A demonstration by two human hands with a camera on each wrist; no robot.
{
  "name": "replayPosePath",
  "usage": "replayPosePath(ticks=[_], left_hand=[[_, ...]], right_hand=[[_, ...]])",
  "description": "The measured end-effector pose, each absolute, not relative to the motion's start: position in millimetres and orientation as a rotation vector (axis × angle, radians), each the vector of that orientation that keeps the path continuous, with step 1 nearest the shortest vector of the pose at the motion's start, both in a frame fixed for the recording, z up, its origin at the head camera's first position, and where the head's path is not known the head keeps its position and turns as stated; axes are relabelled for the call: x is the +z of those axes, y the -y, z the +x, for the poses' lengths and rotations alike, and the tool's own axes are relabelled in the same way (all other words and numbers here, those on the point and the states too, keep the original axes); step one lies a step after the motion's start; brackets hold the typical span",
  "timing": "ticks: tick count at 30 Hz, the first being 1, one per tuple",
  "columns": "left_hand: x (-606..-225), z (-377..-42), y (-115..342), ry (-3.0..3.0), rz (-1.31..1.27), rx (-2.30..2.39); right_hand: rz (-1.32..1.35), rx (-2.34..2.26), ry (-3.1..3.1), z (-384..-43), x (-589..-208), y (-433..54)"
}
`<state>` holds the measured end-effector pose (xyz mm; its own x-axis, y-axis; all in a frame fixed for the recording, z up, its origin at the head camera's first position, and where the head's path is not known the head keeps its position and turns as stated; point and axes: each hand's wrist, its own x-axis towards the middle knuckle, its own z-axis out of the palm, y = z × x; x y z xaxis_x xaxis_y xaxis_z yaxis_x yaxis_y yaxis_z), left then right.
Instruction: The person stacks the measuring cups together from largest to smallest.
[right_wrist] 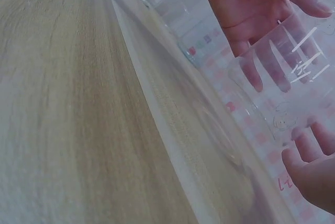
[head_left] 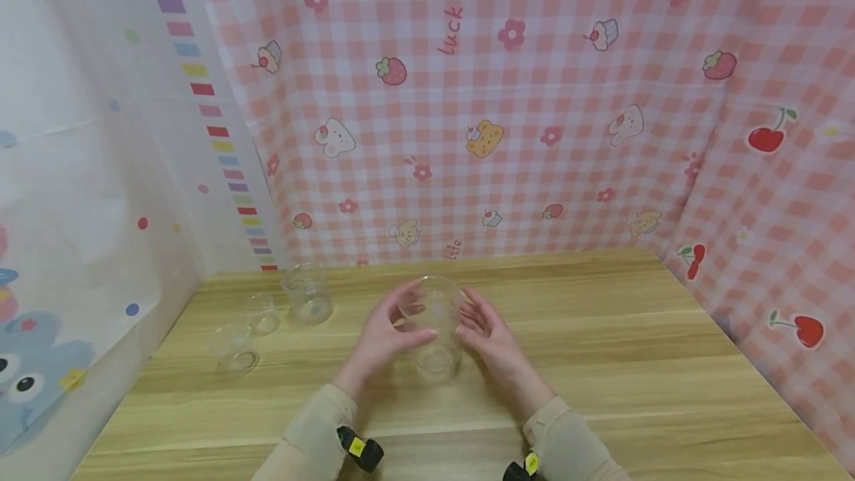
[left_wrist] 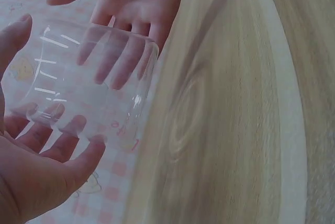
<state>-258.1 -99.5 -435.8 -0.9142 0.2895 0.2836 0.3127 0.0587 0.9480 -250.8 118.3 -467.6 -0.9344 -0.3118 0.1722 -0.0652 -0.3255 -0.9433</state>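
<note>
A clear beaker (head_left: 437, 358) with white printed marks is between my two hands in front of me. My left hand (head_left: 387, 332) holds its left side, with the thumb toward me and the fingers bent along the far side. On the opposite side, my right hand (head_left: 490, 344) holds it with spread, slightly bent fingers. In the left wrist view the beaker (left_wrist: 89, 96) appears raised off the tabletop, its base by the table's far edge. Through its wall, fingers of the right hand (left_wrist: 138, 4) show. The right wrist view shows the beaker (right_wrist: 282, 114) only partly.
Toward the left rear of the wooden table (head_left: 601, 362) stand a large clear beaker (head_left: 310, 299), a small clear one (head_left: 263, 318) and another clear vessel (head_left: 237, 355). A pink checked curtain (head_left: 427, 110) hangs behind, and a white patterned one (head_left: 87, 191) at the left.
</note>
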Motion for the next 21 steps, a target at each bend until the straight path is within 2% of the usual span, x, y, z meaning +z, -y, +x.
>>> replayPosePath(ticks=[21], left_hand=[[-434.7, -246.6, 83.0, 2.306, -0.631, -1.987]], right_hand=[[-0.752, -2.198, -1.958, -252.2, -465.0, -125.7]])
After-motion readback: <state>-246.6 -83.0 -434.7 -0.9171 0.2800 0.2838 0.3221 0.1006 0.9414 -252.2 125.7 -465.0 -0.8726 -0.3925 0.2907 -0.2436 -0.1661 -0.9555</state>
